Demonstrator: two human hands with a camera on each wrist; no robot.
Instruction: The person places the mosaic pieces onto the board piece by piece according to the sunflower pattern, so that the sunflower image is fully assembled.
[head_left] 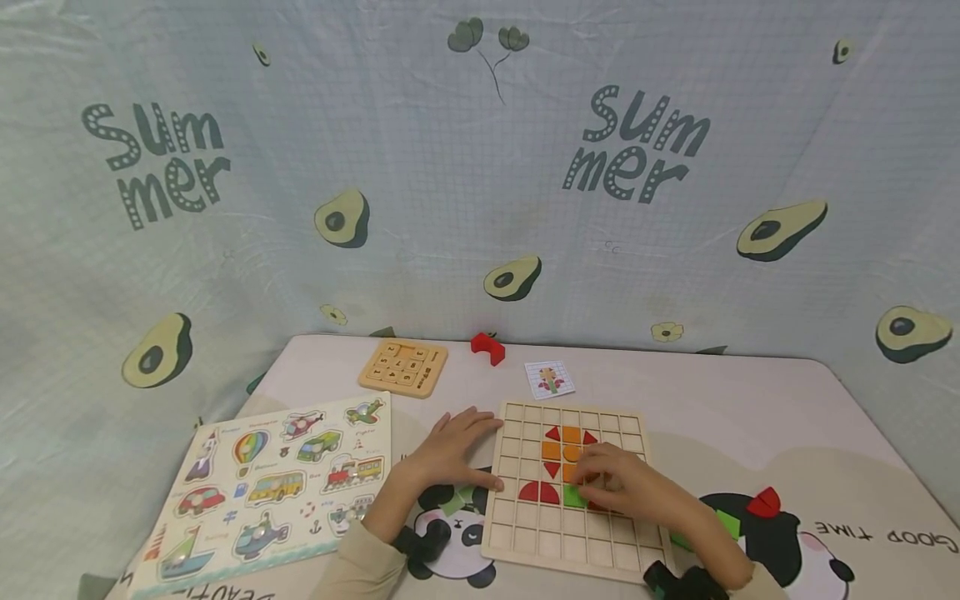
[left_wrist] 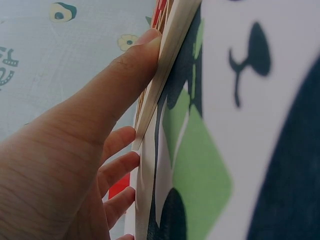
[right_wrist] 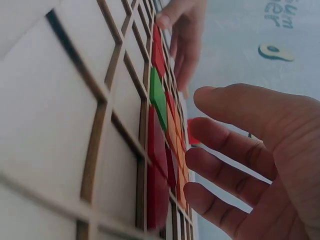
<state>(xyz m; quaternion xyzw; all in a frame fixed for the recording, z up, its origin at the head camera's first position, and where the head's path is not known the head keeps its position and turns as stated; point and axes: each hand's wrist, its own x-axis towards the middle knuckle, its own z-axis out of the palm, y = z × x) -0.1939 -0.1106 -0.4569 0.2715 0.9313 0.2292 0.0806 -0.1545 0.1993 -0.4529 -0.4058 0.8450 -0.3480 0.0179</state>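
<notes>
A wooden grid board (head_left: pixel 528 537) lies on the table before me, with orange, red and green pieces set in its cells. My left hand (head_left: pixel 452 450) rests at the board's left edge; in the left wrist view its thumb (left_wrist: pixel 137 55) touches the wooden side, fingers spread. Over the pieces hovers my right hand (head_left: pixel 626 482), its fingers loosely bent and, in the right wrist view, nothing between them. Beneath it sit a green square (right_wrist: pixel 157 95) and dark red rounded pieces (right_wrist: pixel 157 165). Red half-round pieces (head_left: pixel 528 491) lie left of the green square.
A picture card (head_left: pixel 549 380) lies behind the board, near a red arch block (head_left: pixel 489 348) and a wooden number puzzle (head_left: pixel 403 367). At left is a vehicle picture puzzle (head_left: pixel 281 492). Loose green (head_left: pixel 728 523) and red pieces (head_left: pixel 764 502) lie beyond my right forearm.
</notes>
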